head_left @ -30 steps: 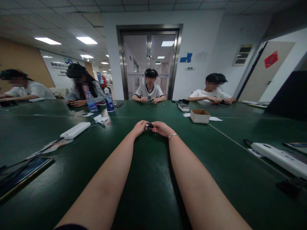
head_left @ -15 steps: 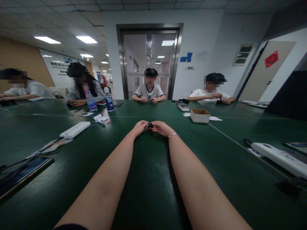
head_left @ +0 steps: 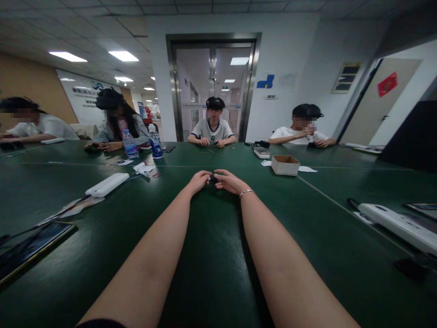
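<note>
Both of my arms stretch far out over the dark green table [head_left: 211,255]. My left hand [head_left: 199,181] and my right hand [head_left: 229,181] meet at the fingertips around a small black object [head_left: 213,179]. The object is tiny and mostly hidden by the fingers, so its shape is unclear. Both hands pinch it from either side just above the table top. A thin bracelet [head_left: 246,192] circles my right wrist.
A white power strip [head_left: 107,184] and a tablet [head_left: 32,246] lie at the left, another white strip [head_left: 398,224] at the right. A small cardboard box [head_left: 284,165] and two water bottles [head_left: 155,142] stand further off. Several other people sit round the far side.
My hands have stayed in place; the right hand's fingers have spread slightly over the object. The person at the far right raised a hand toward the face.
</note>
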`<state>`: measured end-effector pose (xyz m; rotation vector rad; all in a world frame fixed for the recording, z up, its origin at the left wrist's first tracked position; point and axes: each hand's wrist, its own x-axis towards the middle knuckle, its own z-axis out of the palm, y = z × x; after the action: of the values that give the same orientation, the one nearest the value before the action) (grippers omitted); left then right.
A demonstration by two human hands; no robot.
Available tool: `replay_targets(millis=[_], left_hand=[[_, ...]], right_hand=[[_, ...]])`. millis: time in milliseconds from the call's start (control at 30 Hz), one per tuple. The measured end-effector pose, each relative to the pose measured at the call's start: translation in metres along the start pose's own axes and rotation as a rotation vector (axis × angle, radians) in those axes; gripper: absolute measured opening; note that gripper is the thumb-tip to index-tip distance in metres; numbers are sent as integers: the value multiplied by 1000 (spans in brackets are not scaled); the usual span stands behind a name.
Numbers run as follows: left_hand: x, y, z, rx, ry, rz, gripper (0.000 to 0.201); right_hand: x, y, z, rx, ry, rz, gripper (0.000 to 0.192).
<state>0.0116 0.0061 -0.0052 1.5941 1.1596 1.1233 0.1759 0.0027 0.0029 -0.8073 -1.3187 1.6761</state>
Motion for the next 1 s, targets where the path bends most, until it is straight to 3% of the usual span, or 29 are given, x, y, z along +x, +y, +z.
replay_targets(millis=[133, 267, 400, 500, 600, 767, 933, 1000], left_hand=[[-1, 1, 0, -9, -6, 11, 21], [0, 0, -1, 0, -18, 15, 22], [-1, 2, -1, -7, -15, 5, 22], [-4, 4, 0, -17, -3, 12, 21], [-4, 4, 0, -23, -6, 7, 19], [-1, 0, -1, 0, -23, 11, 20], [2, -4, -1, 8, -27, 21, 20], [2, -3, -1, 12, -26, 24, 19]], right_hand=[[0, -1, 2, -107, 21, 5, 14], [-2, -2, 1, -31, -18, -44, 42], [1, -3, 2, -109, -24, 57, 21], [2, -3, 3, -139, -32, 44, 12], [0, -4, 2, -74, -61, -4, 33], [3, -3, 4, -197, -36, 60, 15], [4, -1, 3, -179, -69, 9, 48], [5, -1, 3, -187, -63, 41, 37]])
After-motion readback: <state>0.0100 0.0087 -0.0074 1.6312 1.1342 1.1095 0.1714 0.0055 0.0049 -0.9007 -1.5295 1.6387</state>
